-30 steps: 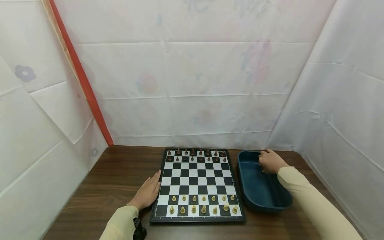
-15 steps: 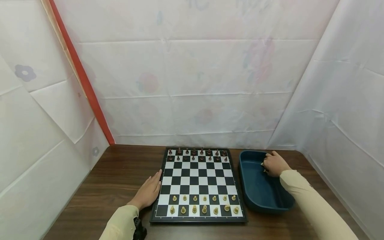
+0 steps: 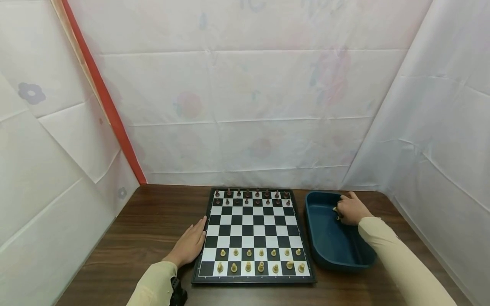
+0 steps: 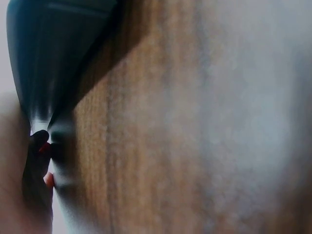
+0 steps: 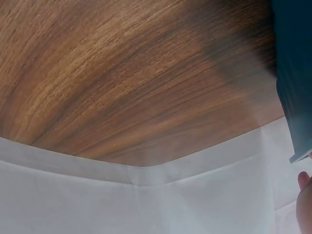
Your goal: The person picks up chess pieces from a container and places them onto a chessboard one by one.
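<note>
In the head view, my left hand rests flat with its fingers extended along the left edge of the chessboard. My right hand reaches over the right wall into the far part of the blue tray. Beside its fingers are pale yellow chess pieces, partly covered. Whether the fingers pinch one is hidden. On the board, two rows of pale pieces stand at the near side, the near left corner square bare. Dark reddish pieces fill two rows at the far side.
The tray stands just right of the board on the brown wooden table. White cloth walls close in the back and both sides, with a red strip at the left. A black wrist strap is on my left wrist.
My right hand has shifted slightly right and lower within the tray, and pale pieces now show by its fingers. The view has shifted a little. My left hand stays at the board's edge.
</note>
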Tool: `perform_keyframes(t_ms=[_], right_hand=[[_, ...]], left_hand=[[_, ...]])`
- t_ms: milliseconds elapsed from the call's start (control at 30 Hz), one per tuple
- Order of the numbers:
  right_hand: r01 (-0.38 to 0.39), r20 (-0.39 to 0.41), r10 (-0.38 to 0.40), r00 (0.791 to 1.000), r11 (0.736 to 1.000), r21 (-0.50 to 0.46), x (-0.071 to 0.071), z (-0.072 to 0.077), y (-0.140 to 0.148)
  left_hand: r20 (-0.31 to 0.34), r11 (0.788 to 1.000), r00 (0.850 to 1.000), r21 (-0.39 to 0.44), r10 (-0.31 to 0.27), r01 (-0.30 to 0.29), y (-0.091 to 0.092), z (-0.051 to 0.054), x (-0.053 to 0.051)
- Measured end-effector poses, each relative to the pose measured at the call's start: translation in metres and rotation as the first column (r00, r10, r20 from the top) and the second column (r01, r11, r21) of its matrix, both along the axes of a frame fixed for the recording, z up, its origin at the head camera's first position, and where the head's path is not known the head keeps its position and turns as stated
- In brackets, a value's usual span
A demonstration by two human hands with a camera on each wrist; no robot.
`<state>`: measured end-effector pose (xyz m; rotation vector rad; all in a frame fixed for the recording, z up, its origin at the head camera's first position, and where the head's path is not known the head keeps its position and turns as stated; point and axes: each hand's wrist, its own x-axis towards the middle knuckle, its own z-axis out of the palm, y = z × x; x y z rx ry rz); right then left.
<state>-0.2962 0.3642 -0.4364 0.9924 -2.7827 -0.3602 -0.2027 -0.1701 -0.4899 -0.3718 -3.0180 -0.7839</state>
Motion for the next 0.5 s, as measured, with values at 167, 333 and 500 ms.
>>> perform_keyframes(t_ms=[167,333,500], right_hand=[[-0.017,0.028,0.018,0.999,1.000,-0.024,0.000,0.004,0.004],[-0.032,0.039,0.033,0.999,0.999,-0.025,-0.002,0.009,0.007],[-0.101,0.004,0.101,0.995,0.994,-0.041,0.000,0.017,-0.001]], left_hand=[[0.004,1.000,1.000,0.004,0.002,-0.002,0.000,-0.002,0.000],[0.012,1.000,1.000,-0.006,-0.002,0.002,-0.001,-0.004,-0.002],[0.001,1.000,1.000,0.001,-0.009,0.009,-0.001,-0.002,-0.001]])
